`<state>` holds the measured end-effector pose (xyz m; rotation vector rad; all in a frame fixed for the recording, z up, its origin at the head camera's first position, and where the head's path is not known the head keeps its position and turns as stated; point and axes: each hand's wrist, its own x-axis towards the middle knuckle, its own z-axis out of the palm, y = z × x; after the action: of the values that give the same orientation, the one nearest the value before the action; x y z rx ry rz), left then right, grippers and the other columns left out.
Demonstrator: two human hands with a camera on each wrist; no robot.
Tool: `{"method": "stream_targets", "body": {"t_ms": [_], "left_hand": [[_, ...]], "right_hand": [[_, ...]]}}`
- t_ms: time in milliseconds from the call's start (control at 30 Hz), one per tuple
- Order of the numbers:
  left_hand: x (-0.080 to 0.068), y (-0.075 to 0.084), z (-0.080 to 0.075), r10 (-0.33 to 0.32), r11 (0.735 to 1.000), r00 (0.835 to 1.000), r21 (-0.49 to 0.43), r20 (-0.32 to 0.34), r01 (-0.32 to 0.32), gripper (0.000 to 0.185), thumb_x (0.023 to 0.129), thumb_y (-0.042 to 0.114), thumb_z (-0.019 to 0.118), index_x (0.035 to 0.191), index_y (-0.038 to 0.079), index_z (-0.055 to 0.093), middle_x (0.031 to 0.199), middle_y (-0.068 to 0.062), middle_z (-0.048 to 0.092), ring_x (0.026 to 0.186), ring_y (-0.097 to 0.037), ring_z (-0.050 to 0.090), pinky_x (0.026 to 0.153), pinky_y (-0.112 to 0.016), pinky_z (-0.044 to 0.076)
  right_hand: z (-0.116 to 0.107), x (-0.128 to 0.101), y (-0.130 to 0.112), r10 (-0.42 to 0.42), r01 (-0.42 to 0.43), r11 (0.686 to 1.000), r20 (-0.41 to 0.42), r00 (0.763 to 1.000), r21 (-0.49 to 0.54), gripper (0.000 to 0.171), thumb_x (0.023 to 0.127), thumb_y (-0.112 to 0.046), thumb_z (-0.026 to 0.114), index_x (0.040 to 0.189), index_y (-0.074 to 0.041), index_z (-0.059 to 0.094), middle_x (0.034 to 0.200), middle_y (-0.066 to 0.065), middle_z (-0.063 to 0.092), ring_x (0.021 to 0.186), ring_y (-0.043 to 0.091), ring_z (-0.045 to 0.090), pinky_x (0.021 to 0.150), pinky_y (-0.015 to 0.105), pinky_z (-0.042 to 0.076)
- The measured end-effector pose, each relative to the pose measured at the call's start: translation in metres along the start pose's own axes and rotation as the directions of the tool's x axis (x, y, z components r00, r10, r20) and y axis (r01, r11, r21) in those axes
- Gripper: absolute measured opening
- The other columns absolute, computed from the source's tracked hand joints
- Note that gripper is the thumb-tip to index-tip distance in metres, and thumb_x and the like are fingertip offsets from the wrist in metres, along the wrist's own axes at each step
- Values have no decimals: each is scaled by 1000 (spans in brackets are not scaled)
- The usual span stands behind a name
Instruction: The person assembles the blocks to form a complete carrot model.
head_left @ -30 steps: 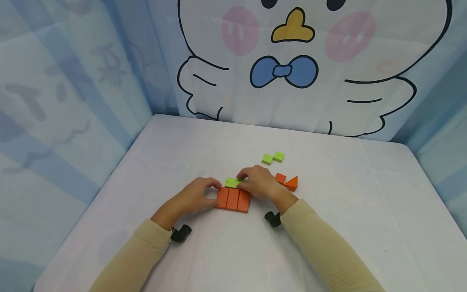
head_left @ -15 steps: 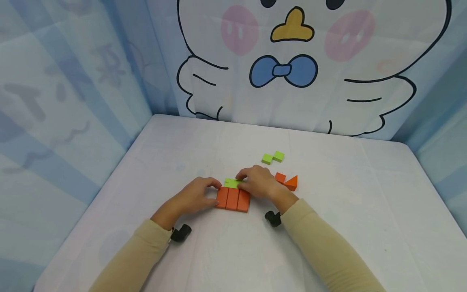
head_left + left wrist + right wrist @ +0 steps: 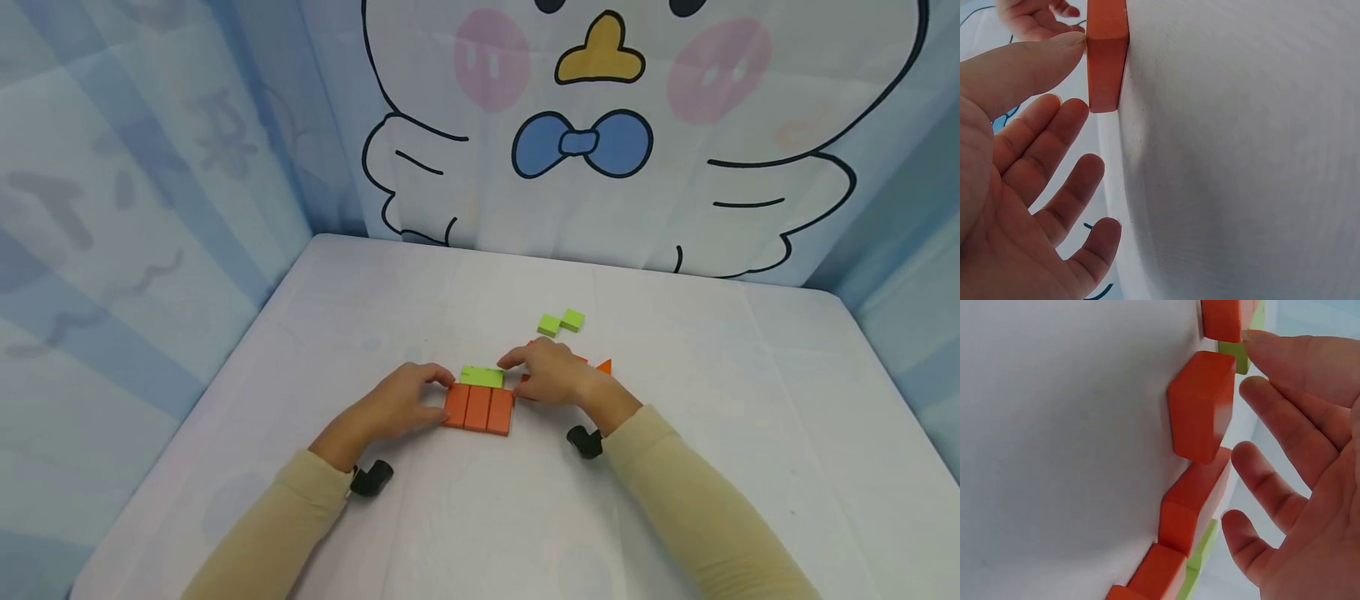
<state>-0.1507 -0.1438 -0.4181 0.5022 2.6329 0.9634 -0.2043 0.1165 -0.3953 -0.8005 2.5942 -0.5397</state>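
Observation:
Three orange blocks (image 3: 478, 409) lie side by side in a row, and a flat green block (image 3: 481, 377) sits against their far edge. At the row's left end is my left hand (image 3: 397, 404), thumb tip touching the leftmost orange block (image 3: 1107, 59), other fingers loosely extended. My right hand (image 3: 555, 373) hovers just right of the row with relaxed, spread fingers and nothing between them. Its thumb tip overlaps an orange block (image 3: 1221, 320) in the right wrist view. Beneath and beside that hand are a loose orange block (image 3: 1194, 409) and several more, partly hidden in the head view.
Two small green blocks (image 3: 548, 325) rest beyond the right hand, corners close together. The tip of an orange triangular block (image 3: 604, 367) shows behind the right wrist. A white cloth covers the table (image 3: 675, 500), with a printed curtain (image 3: 420, 100) behind it.
My right hand has let go of the flat green block and shifted right, over the loose orange blocks. The left hand and the orange row have stayed put.

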Motion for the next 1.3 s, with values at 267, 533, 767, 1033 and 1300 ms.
{"method": "stream_targets", "body": {"t_ms": [267, 533, 767, 1033, 1300], "left_hand": [[0, 0, -1, -8, 1000, 1000, -2, 3, 8, 43, 89, 14, 76, 129, 9, 62, 129, -4, 60, 128, -28, 50, 107, -46, 41], [1, -1, -1, -18, 1000, 1000, 0, 1, 18, 43, 89, 14, 76, 130, 9, 62, 129, -4, 61, 128, -28, 50, 107, -46, 41], [0, -2, 0, -2, 1000, 1000, -5, -8, 2, 42, 89, 14, 77, 128, 8, 62, 128, -5, 61, 127, -29, 51, 107, -47, 41], [0, -2, 0, 3, 1000, 1000, -4, -2, -3, 43, 89, 15, 77, 129, 8, 62, 129, -5, 61, 128, -29, 50, 107, -47, 41], [0, -2, -1, 5, 1000, 1000, -3, 1, -5, 43, 89, 15, 77, 129, 8, 62, 128, -5, 61, 128, -30, 51, 107, -47, 41]], "right_hand": [[6, 0, 1, 12, -12, 999, -11, 1000, 47, 44, 88, -9, 67, 131, -14, 68, 122, 1, 65, 101, 20, 61, 89, 38, 50], [7, -1, -1, 33, -32, 999, -15, 999, 28, 44, 90, -14, 69, 134, -13, 64, 128, 7, 62, 106, 23, 54, 88, 38, 48], [-5, -6, 5, 66, -64, 996, -38, 997, 64, 48, 92, -18, 69, 139, -11, 60, 126, 10, 61, 114, 28, 53, 98, 44, 47], [-41, -18, 36, 196, -189, 978, -85, 977, 86, 52, 95, -21, 66, 145, -11, 53, 134, 20, 56, 120, 36, 51, 96, 49, 49], [-56, -13, 71, 278, -272, 960, -105, 955, 69, 50, 98, -19, 63, 145, -7, 51, 137, 23, 54, 125, 39, 49, 101, 53, 45]]}}
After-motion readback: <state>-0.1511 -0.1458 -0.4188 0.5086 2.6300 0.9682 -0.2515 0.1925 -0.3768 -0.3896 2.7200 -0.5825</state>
